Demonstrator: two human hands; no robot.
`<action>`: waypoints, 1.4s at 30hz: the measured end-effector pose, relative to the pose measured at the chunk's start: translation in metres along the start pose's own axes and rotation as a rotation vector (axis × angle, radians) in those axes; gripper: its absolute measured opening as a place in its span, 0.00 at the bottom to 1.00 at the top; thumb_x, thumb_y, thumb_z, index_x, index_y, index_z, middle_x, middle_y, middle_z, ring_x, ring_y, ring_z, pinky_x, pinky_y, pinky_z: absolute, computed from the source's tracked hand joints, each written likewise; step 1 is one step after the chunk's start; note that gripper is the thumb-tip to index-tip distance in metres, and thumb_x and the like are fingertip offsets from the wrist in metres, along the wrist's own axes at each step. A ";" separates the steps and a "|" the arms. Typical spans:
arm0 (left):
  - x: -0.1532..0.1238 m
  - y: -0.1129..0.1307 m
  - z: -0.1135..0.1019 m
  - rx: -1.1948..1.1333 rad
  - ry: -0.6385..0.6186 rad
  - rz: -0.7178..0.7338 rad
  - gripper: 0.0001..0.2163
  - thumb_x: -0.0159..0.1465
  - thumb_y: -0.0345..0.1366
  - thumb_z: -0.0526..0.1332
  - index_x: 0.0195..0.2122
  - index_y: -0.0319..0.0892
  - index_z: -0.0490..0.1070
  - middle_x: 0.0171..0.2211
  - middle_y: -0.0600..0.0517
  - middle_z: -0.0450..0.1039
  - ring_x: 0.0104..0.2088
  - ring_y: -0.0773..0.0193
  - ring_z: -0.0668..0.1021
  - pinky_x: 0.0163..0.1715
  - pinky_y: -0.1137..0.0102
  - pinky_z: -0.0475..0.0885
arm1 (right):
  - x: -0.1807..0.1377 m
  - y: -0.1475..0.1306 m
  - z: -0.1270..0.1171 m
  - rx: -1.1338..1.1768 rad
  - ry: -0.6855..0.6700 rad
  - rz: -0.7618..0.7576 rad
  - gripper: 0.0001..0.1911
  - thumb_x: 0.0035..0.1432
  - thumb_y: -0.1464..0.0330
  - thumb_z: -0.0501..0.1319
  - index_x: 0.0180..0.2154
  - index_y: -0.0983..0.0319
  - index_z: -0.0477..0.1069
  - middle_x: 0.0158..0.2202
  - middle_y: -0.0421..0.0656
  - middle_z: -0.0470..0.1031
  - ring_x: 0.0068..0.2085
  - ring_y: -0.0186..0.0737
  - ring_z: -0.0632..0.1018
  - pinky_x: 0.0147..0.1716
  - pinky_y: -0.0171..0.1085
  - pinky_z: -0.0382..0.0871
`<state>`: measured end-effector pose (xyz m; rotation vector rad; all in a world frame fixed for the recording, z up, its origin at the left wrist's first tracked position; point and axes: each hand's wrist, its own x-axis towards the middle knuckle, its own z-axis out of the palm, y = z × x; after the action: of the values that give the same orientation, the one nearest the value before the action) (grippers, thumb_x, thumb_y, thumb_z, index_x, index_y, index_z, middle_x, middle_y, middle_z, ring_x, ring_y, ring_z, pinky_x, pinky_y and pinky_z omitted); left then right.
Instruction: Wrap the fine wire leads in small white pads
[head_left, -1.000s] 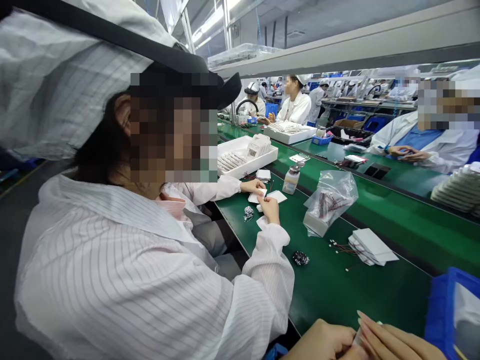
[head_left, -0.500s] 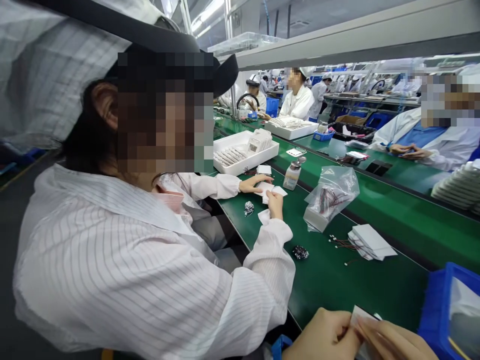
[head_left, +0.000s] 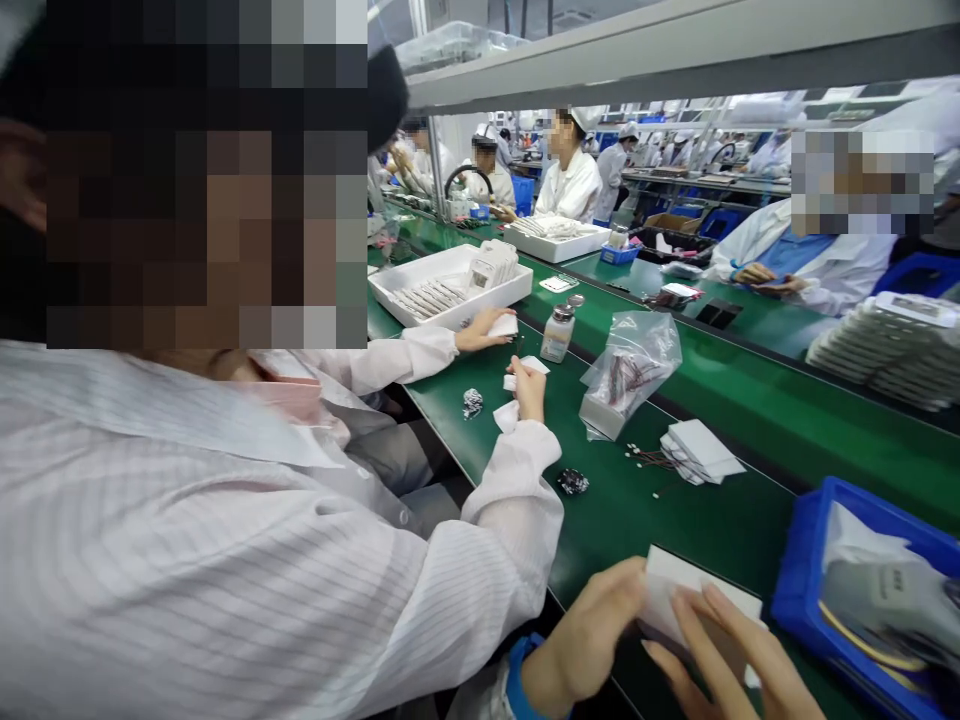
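At the bottom edge my left hand (head_left: 589, 640) and my right hand (head_left: 731, 660) both grip a flat white card-like piece (head_left: 694, 595) over the green bench (head_left: 667, 520). My left fingers curl on its left edge. My right fingers lie over its right part. A blue bin (head_left: 802, 560) with grey parts stands just right of my hands.
A co-worker in a white striped coat sits close on my left, handling small white pieces (head_left: 525, 365). On the bench are a stack of white cards (head_left: 701, 450) with wires, a clear bag (head_left: 634, 365), a small bottle (head_left: 557, 335), a white tray (head_left: 450, 285). Other people work across the line.
The view has swung down and right. My hands and the white piece have come up into view, and more of the blue bin shows. The co-worker's far hand has reached toward the tray.
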<state>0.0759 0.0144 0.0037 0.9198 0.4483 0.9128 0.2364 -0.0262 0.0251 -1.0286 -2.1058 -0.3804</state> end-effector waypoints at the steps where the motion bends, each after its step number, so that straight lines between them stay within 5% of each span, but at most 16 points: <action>1: -0.002 0.000 -0.001 -0.026 0.001 0.019 0.29 0.66 0.59 0.52 0.49 0.36 0.75 0.40 0.45 0.75 0.41 0.58 0.75 0.50 0.63 0.69 | 0.006 -0.005 -0.002 -0.026 -0.014 -0.006 0.24 0.59 0.73 0.65 0.58 0.60 0.71 0.47 0.49 0.80 0.45 0.49 0.82 0.42 0.40 0.83; 7: -0.005 0.005 -0.004 0.125 0.092 0.019 0.19 0.70 0.50 0.55 0.47 0.39 0.75 0.40 0.49 0.76 0.40 0.63 0.75 0.45 0.70 0.70 | 0.024 -0.021 -0.010 -0.041 -0.090 -0.085 0.13 0.63 0.78 0.58 0.48 0.69 0.75 0.45 0.52 0.79 0.50 0.46 0.80 0.48 0.39 0.79; 13: -0.007 0.014 -0.004 0.286 0.097 -0.029 0.17 0.73 0.45 0.50 0.47 0.39 0.73 0.37 0.51 0.75 0.35 0.66 0.72 0.39 0.72 0.69 | 0.031 -0.021 -0.033 0.139 -0.008 0.273 0.09 0.65 0.74 0.56 0.39 0.61 0.76 0.42 0.48 0.79 0.42 0.38 0.82 0.40 0.32 0.80; 20: -0.015 0.011 0.006 0.497 0.002 -0.060 0.17 0.74 0.43 0.47 0.46 0.41 0.72 0.33 0.53 0.75 0.31 0.66 0.72 0.34 0.73 0.68 | 0.033 -0.001 -0.034 0.047 -0.141 0.214 0.17 0.62 0.78 0.58 0.51 0.63 0.73 0.44 0.50 0.79 0.46 0.44 0.80 0.43 0.41 0.78; 24: -0.018 0.009 0.010 0.618 -0.061 0.038 0.17 0.74 0.39 0.45 0.49 0.42 0.72 0.41 0.48 0.76 0.38 0.63 0.76 0.42 0.69 0.70 | 0.029 0.000 -0.029 -0.004 -0.177 0.136 0.18 0.64 0.78 0.56 0.54 0.64 0.71 0.43 0.50 0.81 0.45 0.45 0.80 0.42 0.43 0.77; 26: 0.002 0.021 -0.001 0.630 -0.044 0.069 0.16 0.73 0.41 0.48 0.48 0.41 0.73 0.42 0.46 0.77 0.41 0.59 0.77 0.42 0.66 0.73 | 0.028 -0.001 -0.029 -0.004 -0.191 0.118 0.17 0.64 0.78 0.56 0.53 0.66 0.70 0.42 0.50 0.81 0.44 0.45 0.80 0.41 0.44 0.77; 29: 0.068 0.054 -0.041 0.652 0.105 0.079 0.15 0.68 0.47 0.58 0.44 0.42 0.76 0.38 0.46 0.78 0.39 0.55 0.78 0.35 0.65 0.76 | 0.027 -0.002 -0.029 0.013 -0.192 0.101 0.16 0.63 0.78 0.56 0.53 0.68 0.70 0.41 0.51 0.80 0.42 0.44 0.80 0.38 0.43 0.77; 34: 0.182 0.093 -0.121 0.707 0.337 0.161 0.24 0.74 0.46 0.42 0.47 0.36 0.73 0.41 0.49 0.74 0.45 0.56 0.79 0.43 0.62 0.76 | 0.027 0.000 -0.027 -0.004 -0.207 0.074 0.15 0.64 0.77 0.56 0.52 0.68 0.70 0.38 0.50 0.81 0.39 0.44 0.80 0.36 0.43 0.76; 36: 0.201 0.091 -0.141 0.737 0.410 0.196 0.37 0.72 0.44 0.25 0.48 0.36 0.74 0.36 0.48 0.74 0.49 0.52 0.78 0.41 0.61 0.75 | 0.027 0.001 -0.027 -0.011 -0.215 0.053 0.14 0.63 0.78 0.57 0.51 0.70 0.71 0.38 0.51 0.81 0.40 0.44 0.79 0.36 0.43 0.76; 38: 0.207 0.084 -0.155 0.765 0.463 0.223 0.42 0.68 0.44 0.19 0.48 0.37 0.74 0.32 0.47 0.74 0.50 0.50 0.78 0.37 0.60 0.75 | 0.026 0.001 -0.026 -0.009 -0.207 0.035 0.14 0.63 0.78 0.57 0.50 0.71 0.71 0.38 0.51 0.80 0.40 0.44 0.79 0.37 0.43 0.77; 42: 0.211 0.073 -0.167 0.814 0.522 0.267 0.29 0.71 0.51 0.34 0.48 0.44 0.73 0.29 0.49 0.73 0.43 0.51 0.81 0.29 0.60 0.78 | 0.025 0.000 -0.026 0.032 -0.162 0.024 0.14 0.62 0.79 0.56 0.50 0.72 0.71 0.38 0.52 0.80 0.39 0.45 0.79 0.37 0.43 0.77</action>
<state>0.0455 0.2903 -0.0197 1.5014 1.2233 1.2461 0.2393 -0.0264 0.0610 -1.0977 -2.2332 -0.2582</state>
